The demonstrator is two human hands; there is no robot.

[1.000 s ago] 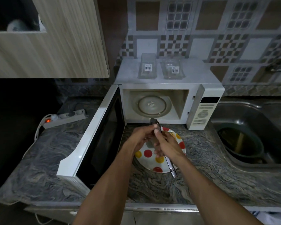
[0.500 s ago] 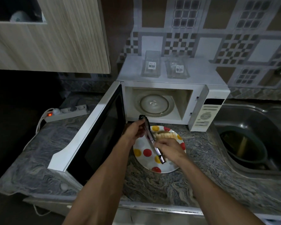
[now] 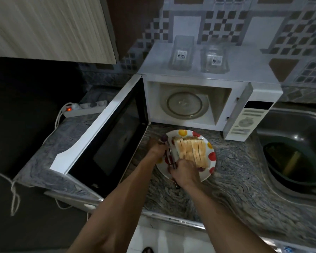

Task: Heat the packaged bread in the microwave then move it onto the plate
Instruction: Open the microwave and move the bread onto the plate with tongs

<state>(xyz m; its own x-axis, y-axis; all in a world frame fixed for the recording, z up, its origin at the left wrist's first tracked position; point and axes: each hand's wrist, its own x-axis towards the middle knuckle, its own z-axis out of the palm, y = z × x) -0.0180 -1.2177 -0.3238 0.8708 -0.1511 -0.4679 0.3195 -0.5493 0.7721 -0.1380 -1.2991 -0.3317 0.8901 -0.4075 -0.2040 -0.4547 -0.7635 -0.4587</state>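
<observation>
1. Judging by how things lie, the task is nearly finished: the sliced bread (image 3: 191,151) is already laid on the spotted plate (image 3: 211,166), out of any wrapper.
2. Tongs (image 3: 170,157) are gripped by the right hand (image 3: 185,173) at the handle, while the left hand (image 3: 157,147) is curled about their upper end, though blur makes that grip uncertain.
3. Only the glass turntable (image 3: 184,105) is seen inside the open microwave (image 3: 208,75).
4. A dark pot (image 3: 292,161) is held in the sink (image 3: 299,121).

Microwave (image 3: 199,99): 1. Plate (image 3: 206,172): 1. Bread (image 3: 192,149), sliced stack: 1. Tongs (image 3: 169,152): 1. Clear containers atop microwave: 2 (image 3: 181,53) (image 3: 214,59). Power strip (image 3: 84,109): 1. Sink (image 3: 290,128): 1. Hands: 2, left hand (image 3: 156,147), right hand (image 3: 185,171).
</observation>
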